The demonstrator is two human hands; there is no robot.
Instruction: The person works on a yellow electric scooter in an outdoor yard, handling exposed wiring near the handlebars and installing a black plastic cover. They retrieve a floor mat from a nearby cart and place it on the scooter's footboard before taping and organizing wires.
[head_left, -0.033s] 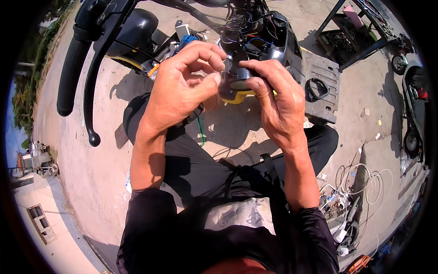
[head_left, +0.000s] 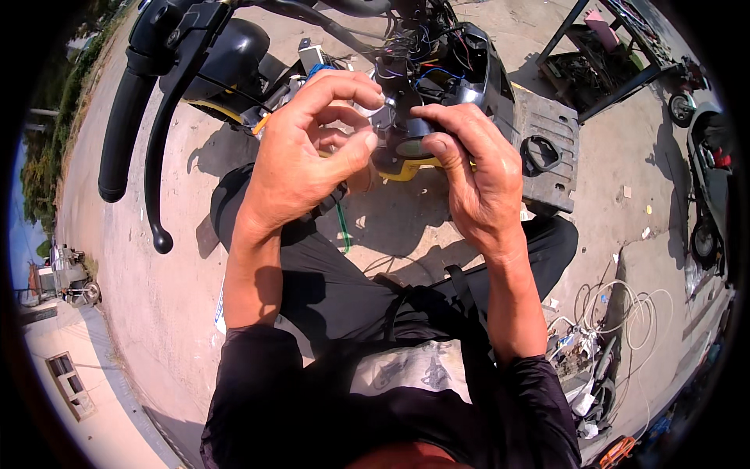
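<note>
My left hand point(head_left: 301, 148) is raised in front of the motorbike's stripped front, its fingers curled in a loose pinch. Near its index tip shows a small shiny metallic bit point(head_left: 384, 116); what exactly the fingers hold is too small to make out. Facing it, my right hand point(head_left: 476, 164) grips a small dark cylindrical part point(head_left: 418, 129) between thumb and fingers. A pale greenish round face point(head_left: 408, 147) shows at the part's lower end. Behind both hands, bare wires point(head_left: 426, 47) hang out of the open black body panel point(head_left: 480, 66).
A black handlebar grip point(head_left: 125, 133) with its lever point(head_left: 156, 180) juts in at upper left. A grey ribbed plastic panel point(head_left: 558, 141) lies right of the bike. Further right stand a metal rack point(head_left: 574, 39) and a scooter point(head_left: 707, 187); coiled pale cable point(head_left: 641, 313) lies below.
The dark part in my right hand has tilted slightly, showing a little more of its round face. Both hands stay nearly in place.
</note>
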